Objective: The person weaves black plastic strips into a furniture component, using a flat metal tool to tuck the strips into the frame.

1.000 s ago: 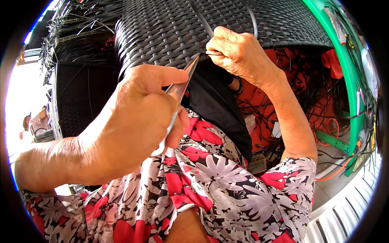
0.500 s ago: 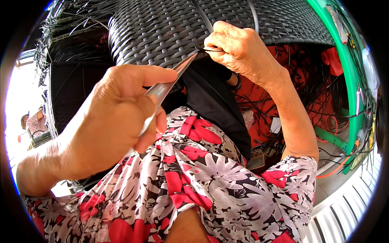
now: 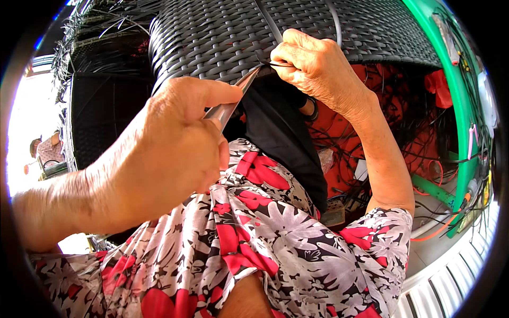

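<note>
Dark grey woven wicker (image 3: 212, 42) fills the top of the view, its edge facing me. My left hand (image 3: 164, 138) is closed around a shiny, pointed metal tool (image 3: 229, 108) that looks like a folded blade. The tool's tip reaches the wicker edge, close to my right fingers. A thin black strand (image 3: 278, 64) is pinched in my right hand (image 3: 313, 63), at that same edge. Whether the tip goes into the weave cannot be made out. The lower part of the tool is hidden behind my left fingers.
A curved green frame (image 3: 450, 79) stands at the right, with a red bag (image 3: 439, 87) beside it. Tangled black strands lie over a red surface (image 3: 339, 127). Cut strand ends (image 3: 114, 24) bristle at upper left. A person (image 3: 50, 150) sits at far left.
My left hand has moved up and to the right, further along the tool toward the wicker edge. My right hand keeps its pinch and has barely shifted.
</note>
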### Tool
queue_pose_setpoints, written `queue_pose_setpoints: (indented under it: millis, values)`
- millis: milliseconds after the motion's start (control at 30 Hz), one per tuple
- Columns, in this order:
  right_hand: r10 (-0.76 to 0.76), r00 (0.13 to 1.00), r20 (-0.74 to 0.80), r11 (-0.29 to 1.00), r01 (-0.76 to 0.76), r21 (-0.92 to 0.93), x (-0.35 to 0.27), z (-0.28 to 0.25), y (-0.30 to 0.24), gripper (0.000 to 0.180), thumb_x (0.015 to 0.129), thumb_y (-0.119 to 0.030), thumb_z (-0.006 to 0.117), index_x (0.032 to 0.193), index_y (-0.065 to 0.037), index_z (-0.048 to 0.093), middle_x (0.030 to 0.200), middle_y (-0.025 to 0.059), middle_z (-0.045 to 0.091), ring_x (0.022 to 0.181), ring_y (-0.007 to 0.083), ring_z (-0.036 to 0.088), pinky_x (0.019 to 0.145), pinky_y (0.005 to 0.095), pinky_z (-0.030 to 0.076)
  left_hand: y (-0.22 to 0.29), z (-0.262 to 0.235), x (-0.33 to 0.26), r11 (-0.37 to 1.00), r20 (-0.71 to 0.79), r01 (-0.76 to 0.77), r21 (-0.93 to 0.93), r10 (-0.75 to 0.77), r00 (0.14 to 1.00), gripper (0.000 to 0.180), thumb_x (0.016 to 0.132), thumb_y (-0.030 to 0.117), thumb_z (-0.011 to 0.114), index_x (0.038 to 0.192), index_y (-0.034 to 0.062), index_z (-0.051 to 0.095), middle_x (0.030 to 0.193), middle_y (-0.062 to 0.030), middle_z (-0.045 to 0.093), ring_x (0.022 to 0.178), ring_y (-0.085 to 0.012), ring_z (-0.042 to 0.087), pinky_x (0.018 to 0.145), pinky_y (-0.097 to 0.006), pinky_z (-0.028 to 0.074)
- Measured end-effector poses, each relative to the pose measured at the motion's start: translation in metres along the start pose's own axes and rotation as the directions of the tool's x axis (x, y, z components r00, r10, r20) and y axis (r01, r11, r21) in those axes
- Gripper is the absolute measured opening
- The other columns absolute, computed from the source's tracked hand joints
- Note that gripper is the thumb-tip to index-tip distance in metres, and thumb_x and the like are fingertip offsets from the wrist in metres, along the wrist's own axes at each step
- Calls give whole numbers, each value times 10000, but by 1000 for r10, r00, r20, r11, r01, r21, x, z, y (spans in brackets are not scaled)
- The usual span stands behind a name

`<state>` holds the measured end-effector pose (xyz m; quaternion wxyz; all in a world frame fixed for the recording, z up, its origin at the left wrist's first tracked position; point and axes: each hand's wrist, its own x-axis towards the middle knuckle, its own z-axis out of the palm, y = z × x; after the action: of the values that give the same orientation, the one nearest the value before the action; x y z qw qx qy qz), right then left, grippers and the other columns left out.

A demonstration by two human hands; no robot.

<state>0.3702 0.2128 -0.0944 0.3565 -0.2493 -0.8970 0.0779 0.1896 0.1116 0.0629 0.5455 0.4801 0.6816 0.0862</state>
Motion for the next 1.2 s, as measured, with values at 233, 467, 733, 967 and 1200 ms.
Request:
queue_pose_setpoints:
  millis: [233, 467, 733, 967, 1200]
  values:
    - [-3, 1000, -8, 1000, 3, 22, 2, 3, -1, 78, 791, -107, 611, 750, -64, 560, 768, 61, 555, 642, 237, 606, 562, 342, 508, 4, -9, 8, 999, 31, -17, 41, 16, 999, 370, 915, 57, 392, 1272, 22, 484, 671, -93, 572, 399, -79, 430, 370, -214, 310]
    - [62, 997, 45, 994, -66, 92, 5, -2, -3, 86, 785, -117, 634, 764, -54, 579, 767, 70, 561, 703, 242, 607, 629, 336, 508, -7, -30, 21, 991, 151, -59, 117, 41, 988, 379, 916, 74, 407, 1288, 55, 479, 629, -47, 554, 394, -71, 428, 366, -212, 318]
    - [362, 904, 228, 854, -420, 309, 13, -13, -5, 213, 770, -178, 709, 871, -11, 623, 673, 83, 553, 629, 204, 577, 607, 312, 459, -36, -96, 78, 719, 406, -438, 540, 233, 884, 288, 943, 165, 470, 1206, 48, 455, 604, -17, 518, 433, -67, 469, 429, -213, 384]
    - [526, 811, 258, 518, -545, 659, 6, -49, -26, 675, 938, -604, 282, 1176, -47, 579, 811, -46, 517, 657, 18, 348, 536, 176, 247, -41, -84, 95, 943, 445, -290, 162, 192, 875, 305, 863, 107, 532, 1124, -52, 549, 552, -90, 592, 331, -85, 472, 320, -195, 365]
    - [621, 758, 201, 694, -650, 309, -13, -67, -52, 250, 907, -165, 588, 732, 3, 530, 597, 55, 484, 553, 109, 413, 529, 278, 373, -42, -92, 107, 985, 546, -130, -113, 171, 820, 369, 795, 123, 560, 1070, -118, 520, 548, -141, 600, 281, -100, 434, 263, -193, 291]
